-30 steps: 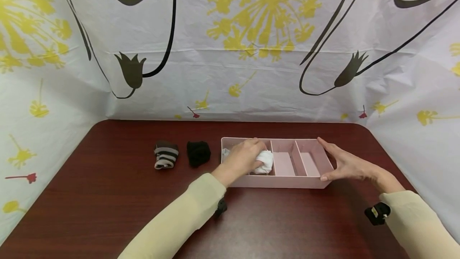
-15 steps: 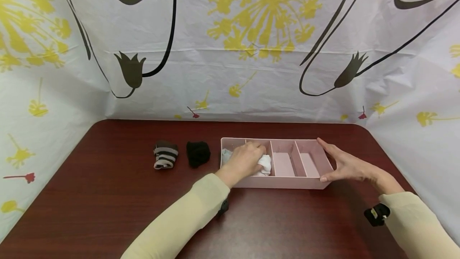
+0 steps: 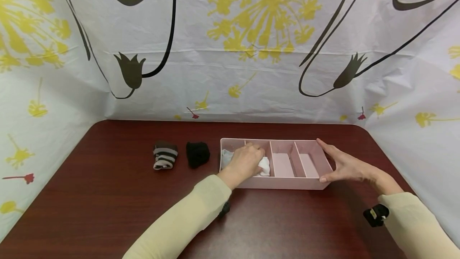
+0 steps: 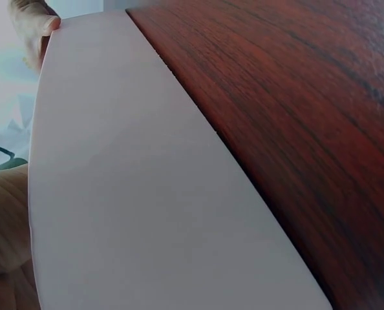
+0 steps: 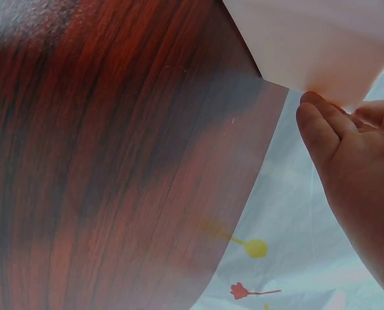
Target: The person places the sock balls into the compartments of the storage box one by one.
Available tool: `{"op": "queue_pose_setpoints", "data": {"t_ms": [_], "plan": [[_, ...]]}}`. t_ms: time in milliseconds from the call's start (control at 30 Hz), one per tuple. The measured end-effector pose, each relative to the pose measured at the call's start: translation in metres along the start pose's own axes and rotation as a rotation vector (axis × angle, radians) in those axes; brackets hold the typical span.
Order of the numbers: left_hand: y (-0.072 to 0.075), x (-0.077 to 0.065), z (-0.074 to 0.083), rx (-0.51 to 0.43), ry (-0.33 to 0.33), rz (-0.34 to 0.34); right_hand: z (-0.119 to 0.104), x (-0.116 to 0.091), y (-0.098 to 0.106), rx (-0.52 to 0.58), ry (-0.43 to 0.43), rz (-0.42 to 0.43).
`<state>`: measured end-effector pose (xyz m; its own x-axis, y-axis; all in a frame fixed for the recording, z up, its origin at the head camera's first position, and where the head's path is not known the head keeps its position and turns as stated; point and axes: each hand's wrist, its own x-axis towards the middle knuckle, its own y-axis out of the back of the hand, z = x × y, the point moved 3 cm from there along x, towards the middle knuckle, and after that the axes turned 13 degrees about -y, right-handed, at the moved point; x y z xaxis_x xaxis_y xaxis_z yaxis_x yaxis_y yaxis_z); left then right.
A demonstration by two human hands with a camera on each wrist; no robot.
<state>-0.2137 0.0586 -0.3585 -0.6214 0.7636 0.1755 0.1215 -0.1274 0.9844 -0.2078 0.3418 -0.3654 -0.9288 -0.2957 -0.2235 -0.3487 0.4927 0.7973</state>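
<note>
In the head view, a pale pink box (image 3: 284, 183) with a row of compartments stands on the table. My left hand (image 3: 244, 161) reaches into its second compartment from the left and holds a white rolled sock (image 3: 264, 166), partly hidden under the fingers. A light grey rolled sock (image 3: 226, 157) lies in the leftmost compartment. My right hand (image 3: 346, 165) grips the box's right end, thumb at the front corner and fingers at the far corner. In the right wrist view, fingers (image 5: 318, 123) of that hand touch the box's end wall.
Left of the box, a black rolled sock (image 3: 197, 154) and a striped grey-and-brown rolled sock (image 3: 165, 156) lie on the dark red wooden table (image 3: 108, 195). A patterned white cloth (image 3: 201, 91) hangs behind the table and at both sides.
My left hand has shifted slightly right and lower within the second compartment, and less of the white sock shows. The right hand stays at the box's end.
</note>
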Motion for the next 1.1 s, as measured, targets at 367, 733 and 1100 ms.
{"op": "queue_pose_setpoints", "data": {"t_ms": [367, 733, 1100], "plan": [[0.001, -0.001, 0.000, -0.022, 0.007, -0.033, -0.002, 0.001, 0.000, 0.002, 0.010, -0.006], [0.004, -0.008, -0.001, -0.105, -0.038, 0.047, -0.001, -0.001, 0.000, 0.000, 0.019, 0.003], [0.015, -0.024, -0.003, -0.375, -0.063, 0.210, -0.001, -0.001, 0.001, -0.004, 0.005, -0.005]]}}
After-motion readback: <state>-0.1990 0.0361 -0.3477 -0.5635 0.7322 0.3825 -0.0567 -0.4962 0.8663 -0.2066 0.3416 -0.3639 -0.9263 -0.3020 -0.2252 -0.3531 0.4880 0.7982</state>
